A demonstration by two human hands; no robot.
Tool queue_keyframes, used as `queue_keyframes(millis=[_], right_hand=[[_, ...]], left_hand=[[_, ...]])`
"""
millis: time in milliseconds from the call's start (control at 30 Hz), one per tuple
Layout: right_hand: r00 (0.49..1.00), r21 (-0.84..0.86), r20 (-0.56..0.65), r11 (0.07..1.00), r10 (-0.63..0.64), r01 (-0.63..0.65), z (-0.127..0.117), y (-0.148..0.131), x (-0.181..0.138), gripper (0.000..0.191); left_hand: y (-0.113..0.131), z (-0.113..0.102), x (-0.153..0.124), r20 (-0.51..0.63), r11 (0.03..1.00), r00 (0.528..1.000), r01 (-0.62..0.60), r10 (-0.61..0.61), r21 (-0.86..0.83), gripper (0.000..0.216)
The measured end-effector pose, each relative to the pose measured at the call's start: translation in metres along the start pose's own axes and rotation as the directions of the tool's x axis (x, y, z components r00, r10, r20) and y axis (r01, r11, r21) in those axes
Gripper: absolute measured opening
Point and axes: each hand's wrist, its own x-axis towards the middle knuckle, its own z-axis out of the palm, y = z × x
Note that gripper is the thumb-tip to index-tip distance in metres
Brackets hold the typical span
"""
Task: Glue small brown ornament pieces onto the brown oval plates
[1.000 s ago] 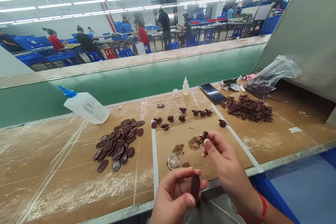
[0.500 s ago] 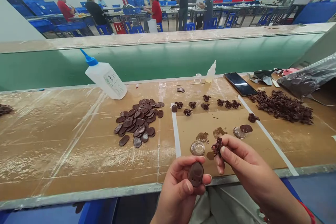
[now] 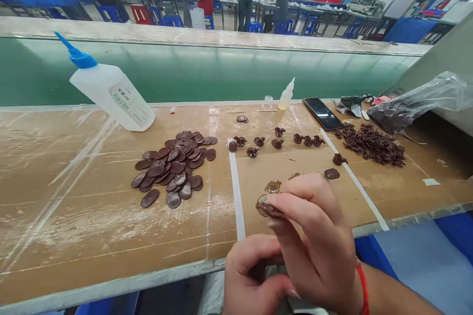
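Note:
With its thumb and fingertips pinched, my right hand (image 3: 314, 236) holds a small dark brown piece (image 3: 275, 210). These fingertips are at a shiny clear round dish (image 3: 263, 204), partly hidden; whether they touch it, I cannot tell. Below and partly behind it is my left hand (image 3: 251, 273), its fingers curled inward, so that what they hold is hidden. To the left lies a heap of flat brown oval discs (image 3: 173, 167). Several oval discs with curly brown pieces on top, such as one disc with a curly piece (image 3: 259, 141), stand beyond my hands.
A large white bottle with a blue nozzle (image 3: 114, 93) leans at the back left. At the back are a small dropper bottle (image 3: 287, 94) and a phone (image 3: 322, 113). A pile of curly brown pieces (image 3: 371, 145) lies right. White tape (image 3: 236, 197) marks the table.
My right hand has moved left and across my left hand, its fingertips now at the clear dish. The brown disc in my left hand has gone from sight. The view has turned slightly right.

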Motion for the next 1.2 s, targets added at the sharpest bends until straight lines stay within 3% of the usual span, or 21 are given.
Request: queue_keyframes(millis=[100,167,233,333,400,467,600,667,733,800,867,967,1033,1133,1200], right_hand=[[0.991,-0.182,-0.109,0.982,-0.072,0.052,0.003,0.008,0.001,0.033],[0.982,-0.246,-0.174,0.969,-0.075,0.03,0.002,0.016,0.001,0.032],[0.972,-0.236,-0.234,0.971,-0.014,-0.043,-0.001,0.024,0.002,0.027],[0.935,-0.14,-0.313,0.965,0.169,-0.221,-0.009,0.032,0.003,0.014],[0.896,-0.03,-0.315,0.94,0.313,-0.339,-0.013,0.034,0.002,0.008],[0.87,0.075,-0.267,0.909,0.414,-0.409,-0.016,0.034,0.0,0.007],[0.878,0.159,-0.176,0.893,0.446,-0.421,-0.017,0.025,-0.003,0.009],[0.926,0.119,-0.14,0.935,0.35,-0.335,-0.017,0.017,-0.003,0.011],[0.982,0.048,-0.078,0.985,0.171,-0.167,-0.014,0.009,-0.002,0.018],[0.998,-0.017,-0.055,1.0,0.012,-0.012,-0.011,0.004,-0.002,0.025],[0.992,0.018,-0.118,0.999,0.038,-0.036,-0.007,0.007,-0.003,0.028],[0.932,0.227,-0.122,0.924,0.342,-0.309,-0.005,0.019,-0.005,0.018],[0.862,0.333,0.015,0.811,0.506,-0.481,-0.006,0.029,-0.006,0.008],[0.76,0.409,0.212,0.651,0.614,-0.64,-0.009,0.037,-0.006,0.024],[0.708,0.438,0.285,0.569,0.646,-0.696,-0.011,0.037,-0.006,0.027]], left_hand=[[0.0,0.0,-0.001,0.004,0.988,1.0,-0.014,0.014,0.155,0.03],[0.001,0.002,-0.003,-0.039,0.99,0.998,0.044,-0.039,0.13,0.032],[0.004,0.007,-0.004,-0.077,0.984,0.982,0.167,-0.171,-0.059,0.033],[0.013,0.016,-0.004,-0.054,0.844,0.921,0.33,-0.387,-0.422,0.034],[0.02,0.02,-0.004,-0.035,0.763,0.885,0.38,-0.465,-0.523,0.036],[0.025,0.022,-0.004,-0.032,0.743,0.868,0.404,-0.495,-0.533,0.037],[0.02,0.019,-0.006,-0.015,0.766,0.882,0.4,-0.471,-0.503,0.034],[0.014,0.018,-0.006,-0.019,0.802,0.91,0.356,-0.415,-0.48,0.033],[0.009,0.017,-0.004,-0.025,0.866,0.943,0.294,-0.332,-0.404,0.03],[0.007,0.016,-0.002,-0.009,0.943,0.974,0.217,-0.227,-0.254,0.025],[0.006,0.014,-0.001,0.023,0.991,0.992,0.124,-0.123,-0.053,0.023],[0.001,0.011,-0.002,0.047,0.994,0.999,0.007,-0.012,0.111,0.032],[-0.004,0.011,-0.005,0.076,0.999,0.997,0.021,-0.019,-0.036,0.039],[-0.007,0.011,-0.01,0.063,0.92,0.988,0.155,-0.142,-0.36,0.037],[-0.004,0.01,-0.012,0.022,0.867,0.973,0.217,-0.232,-0.448,0.035]])
